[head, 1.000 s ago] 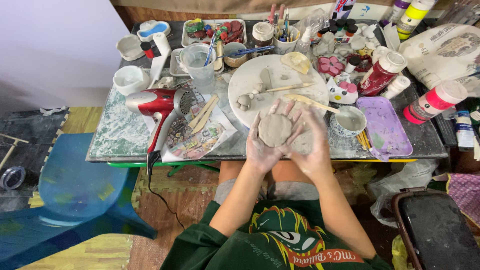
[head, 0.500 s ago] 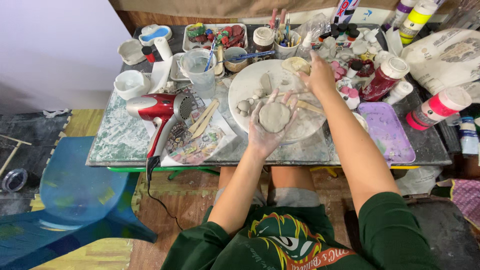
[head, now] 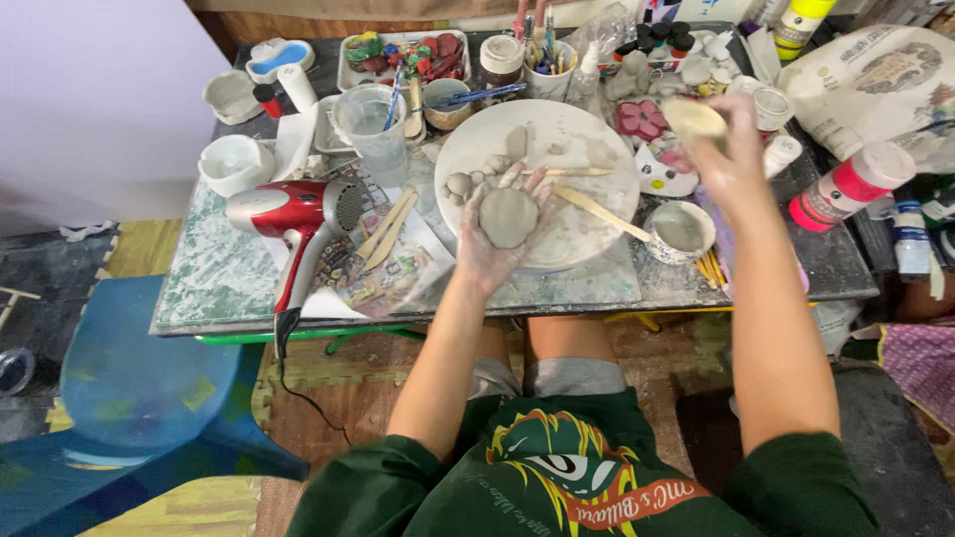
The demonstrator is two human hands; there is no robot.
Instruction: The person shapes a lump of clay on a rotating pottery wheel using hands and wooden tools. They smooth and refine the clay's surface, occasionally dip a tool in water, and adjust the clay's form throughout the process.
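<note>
Grey clay dust streaks the cluttered, marbled glass tabletop (head: 199, 288), which stands on a wooden floor beside a blue plastic chair (head: 129, 388). One flattened grey clay disc (head: 508, 217) lies in the open, upturned left hand (head: 497, 239) over one round white work board (head: 557, 169), fingers spread. The right hand (head: 731, 164) pinches one tan sponge (head: 693, 116) (blurred) above one clay-filled cup (head: 680, 229); one red hair dryer (head: 293, 214) lies left.

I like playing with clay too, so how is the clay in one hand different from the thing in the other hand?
The clay disc is grey and lies flat on the open left hand; the sponge is pale yellow and is pinched in the fingers of the right hand. The clay disc sits low over the round white board; the sponge is raised further back, over the jars. Both are roundish and palm-sized.
</note>
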